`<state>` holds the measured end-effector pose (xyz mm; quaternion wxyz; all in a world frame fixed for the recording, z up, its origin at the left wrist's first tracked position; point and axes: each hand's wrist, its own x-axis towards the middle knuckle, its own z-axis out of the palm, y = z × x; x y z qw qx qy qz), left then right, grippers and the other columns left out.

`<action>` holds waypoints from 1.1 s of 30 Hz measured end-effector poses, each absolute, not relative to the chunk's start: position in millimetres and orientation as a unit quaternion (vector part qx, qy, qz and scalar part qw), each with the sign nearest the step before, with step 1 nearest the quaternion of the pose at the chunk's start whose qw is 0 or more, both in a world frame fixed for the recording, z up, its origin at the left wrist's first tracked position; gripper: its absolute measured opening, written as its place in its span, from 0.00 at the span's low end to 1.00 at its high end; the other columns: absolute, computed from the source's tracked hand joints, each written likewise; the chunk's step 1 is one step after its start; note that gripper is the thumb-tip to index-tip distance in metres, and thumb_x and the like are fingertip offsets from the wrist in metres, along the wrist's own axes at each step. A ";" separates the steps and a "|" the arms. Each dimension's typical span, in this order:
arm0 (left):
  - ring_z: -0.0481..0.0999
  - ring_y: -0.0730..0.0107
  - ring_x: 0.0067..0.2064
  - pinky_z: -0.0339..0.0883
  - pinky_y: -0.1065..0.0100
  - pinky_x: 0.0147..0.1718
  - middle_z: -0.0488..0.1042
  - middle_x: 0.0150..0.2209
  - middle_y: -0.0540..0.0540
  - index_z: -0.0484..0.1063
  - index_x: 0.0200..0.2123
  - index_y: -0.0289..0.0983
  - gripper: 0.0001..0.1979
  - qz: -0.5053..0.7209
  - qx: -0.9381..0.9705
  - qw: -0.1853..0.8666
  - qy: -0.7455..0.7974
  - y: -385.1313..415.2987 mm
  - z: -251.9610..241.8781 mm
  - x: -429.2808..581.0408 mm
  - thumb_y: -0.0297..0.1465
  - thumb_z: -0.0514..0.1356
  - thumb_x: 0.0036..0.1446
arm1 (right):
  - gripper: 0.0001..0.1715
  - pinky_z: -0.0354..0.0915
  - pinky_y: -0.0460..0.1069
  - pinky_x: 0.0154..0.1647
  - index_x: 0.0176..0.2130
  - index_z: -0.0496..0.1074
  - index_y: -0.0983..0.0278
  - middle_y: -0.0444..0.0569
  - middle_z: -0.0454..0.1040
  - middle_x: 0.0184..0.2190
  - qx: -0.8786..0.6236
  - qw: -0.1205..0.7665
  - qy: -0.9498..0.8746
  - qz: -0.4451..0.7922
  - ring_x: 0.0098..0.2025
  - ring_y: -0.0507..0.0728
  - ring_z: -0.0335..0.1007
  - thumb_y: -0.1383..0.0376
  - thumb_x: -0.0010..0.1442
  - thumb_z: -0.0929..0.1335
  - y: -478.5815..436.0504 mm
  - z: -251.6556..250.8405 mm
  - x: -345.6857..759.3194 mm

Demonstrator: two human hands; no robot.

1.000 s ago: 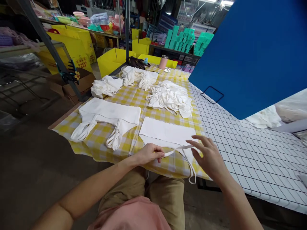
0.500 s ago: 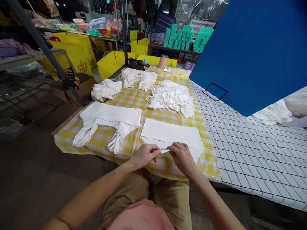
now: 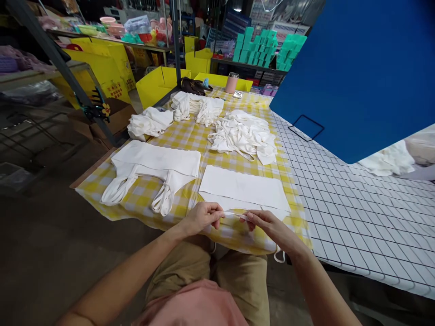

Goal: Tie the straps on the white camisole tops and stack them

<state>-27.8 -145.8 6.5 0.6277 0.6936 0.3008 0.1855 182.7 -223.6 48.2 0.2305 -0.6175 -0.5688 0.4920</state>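
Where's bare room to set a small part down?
Bare patch on the checked cloth, bordered by near-left garment, folded stack and loose heap. Larger: gridded cloth right of that, below the blue board in view. Crowded: front edge at near-right garment, where left hand and right hand hold a strap.

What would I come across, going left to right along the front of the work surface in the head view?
White garment with looped straps, left hand, narrow white strap, right hand, white cloth with black grid lines.
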 end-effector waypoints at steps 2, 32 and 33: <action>0.67 0.76 0.24 0.60 0.75 0.28 0.72 0.21 0.50 0.70 0.28 0.33 0.14 0.184 0.705 0.620 0.292 -145.4 7.9 -29.9 0.38 0.54 0.56 | 0.27 0.56 0.47 0.35 0.25 0.67 0.64 0.43 0.65 0.23 -0.619 0.218 -0.566 0.499 0.29 0.52 0.60 0.47 0.59 0.58 -223.0 49.1 185.7; 0.69 0.72 0.32 0.56 0.69 0.45 0.74 0.22 0.52 0.69 0.24 0.36 0.12 0.180 0.809 0.501 0.249 -142.4 16.2 -40.2 0.33 0.53 0.57 | 0.22 0.59 0.50 0.43 0.34 0.75 0.64 0.48 0.75 0.34 -0.688 0.235 -0.448 0.520 0.42 0.60 0.65 0.49 0.49 0.68 -235.2 47.2 204.7; 0.69 0.73 0.32 0.56 0.70 0.45 0.74 0.22 0.52 0.68 0.24 0.36 0.12 0.180 0.808 0.503 0.250 -142.6 15.9 -40.7 0.33 0.53 0.57 | 0.22 0.58 0.51 0.45 0.36 0.75 0.63 0.49 0.75 0.36 -0.692 0.226 -0.463 0.506 0.44 0.61 0.65 0.49 0.50 0.68 -235.6 47.3 207.9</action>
